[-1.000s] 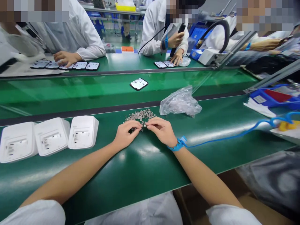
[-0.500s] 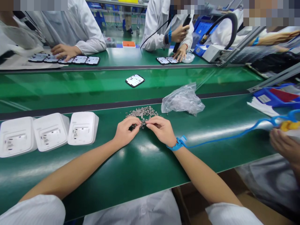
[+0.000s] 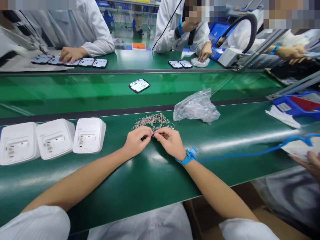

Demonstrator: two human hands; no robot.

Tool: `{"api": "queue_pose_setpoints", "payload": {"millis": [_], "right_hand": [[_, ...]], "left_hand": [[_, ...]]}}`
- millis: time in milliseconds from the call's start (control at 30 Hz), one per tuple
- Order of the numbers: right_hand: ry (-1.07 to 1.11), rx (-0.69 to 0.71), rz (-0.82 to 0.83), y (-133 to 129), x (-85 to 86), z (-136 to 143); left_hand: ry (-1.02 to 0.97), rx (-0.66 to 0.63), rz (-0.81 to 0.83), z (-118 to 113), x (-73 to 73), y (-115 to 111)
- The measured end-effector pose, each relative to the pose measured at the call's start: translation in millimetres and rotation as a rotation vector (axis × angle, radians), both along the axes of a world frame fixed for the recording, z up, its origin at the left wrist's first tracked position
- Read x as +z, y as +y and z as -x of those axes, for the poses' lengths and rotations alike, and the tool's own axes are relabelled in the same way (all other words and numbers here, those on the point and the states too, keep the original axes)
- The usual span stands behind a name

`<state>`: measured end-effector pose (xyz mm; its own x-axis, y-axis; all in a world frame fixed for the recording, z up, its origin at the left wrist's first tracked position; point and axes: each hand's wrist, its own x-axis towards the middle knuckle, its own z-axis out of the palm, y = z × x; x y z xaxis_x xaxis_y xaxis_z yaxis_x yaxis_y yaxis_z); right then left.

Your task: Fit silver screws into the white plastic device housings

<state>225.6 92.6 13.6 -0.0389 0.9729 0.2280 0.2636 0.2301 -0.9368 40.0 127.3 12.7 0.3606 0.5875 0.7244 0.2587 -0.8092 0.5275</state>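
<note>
My left hand (image 3: 137, 140) and my right hand (image 3: 171, 140) meet fingertip to fingertip at the near edge of a pile of small metal parts (image 3: 153, 120). Both are closed in a pinch; whatever is between the fingertips is too small to name. A blue strap (image 3: 187, 156) circles my right wrist. Behind the pile, to the right, lies a clear plastic bag (image 3: 196, 108). Three white housings stand on the green bench at the left, the closest to my hands being the right one (image 3: 88, 136).
A black-edged board (image 3: 139, 85) lies on the green conveyor (image 3: 100, 90) beyond the bench. Co-workers' hands (image 3: 72, 54) touch boards and a small bag (image 3: 200, 62) across it. At the right are a blue bin (image 3: 283, 106) and another person's hand (image 3: 312, 161).
My fingertips have come closer together. The board on the conveyor has shifted left. Across from me, a person's hand has moved from the boards to the small bag.
</note>
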Motion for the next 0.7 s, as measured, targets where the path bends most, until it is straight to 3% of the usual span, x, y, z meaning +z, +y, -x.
{"api": "queue_pose_setpoints", "payload": {"millis": [300,700], "right_hand": [[0.304,-0.056,0.216,-0.1,-7.4,8.9],[0.569,-0.183,0.239,-7.3,-17.0,28.2]], "left_hand": [[-0.001,0.061,0.018,-1.5,1.5,-3.8],[-0.024,0.101,-0.036,-7.5,-5.9,-7.4]]}}
